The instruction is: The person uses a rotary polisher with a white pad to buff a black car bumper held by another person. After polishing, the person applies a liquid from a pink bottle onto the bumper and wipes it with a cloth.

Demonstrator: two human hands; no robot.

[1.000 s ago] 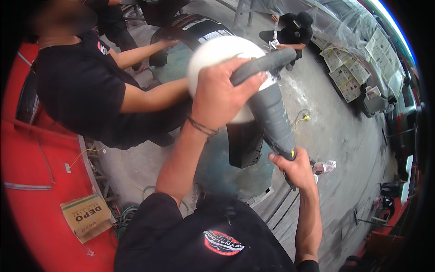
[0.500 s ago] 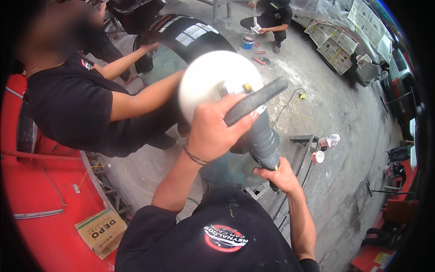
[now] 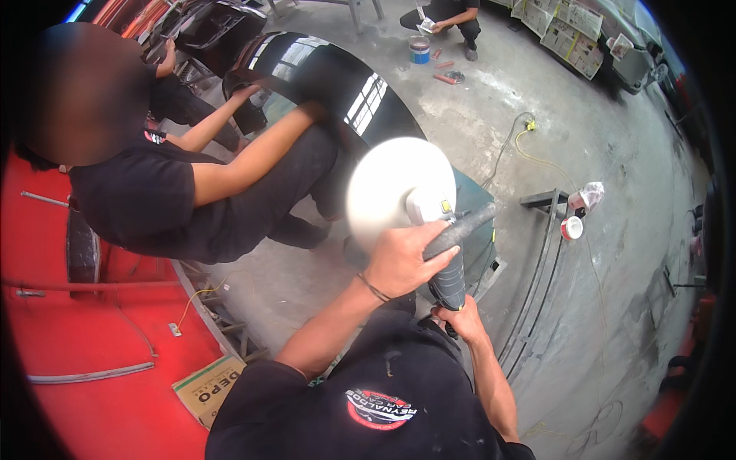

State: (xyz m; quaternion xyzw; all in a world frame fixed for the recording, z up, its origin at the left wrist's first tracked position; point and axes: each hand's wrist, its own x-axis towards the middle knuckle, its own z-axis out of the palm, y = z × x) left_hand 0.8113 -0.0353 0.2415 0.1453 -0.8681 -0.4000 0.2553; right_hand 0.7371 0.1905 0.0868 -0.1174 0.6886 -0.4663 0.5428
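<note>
head view first: how are the fingers set?

left hand (image 3: pixel 402 261) curls around the side grip (image 3: pixel 474 225), thumb along the near side. right hand (image 3: pixel 464 322) wraps the tail of the polisher (image 3: pixel 447 286); most of those fingers are hidden, so i can't tell how tightly they press.

why so far apart?

to share the weight and check any twist, i'd guess.

and the polisher itself?

out in front of the black shirt (image 3: pixel 330 418), white pad (image 3: pixel 387 188) at the far end, probably so the cloth stays clear. beyond is the black panel (image 3: pixel 326 73); whether the pad touches it, i can't tell.

who's on the left?

a co-worker, one hand (image 3: pixel 245 93) by the panel's edge, perhaps steadying it.
</note>
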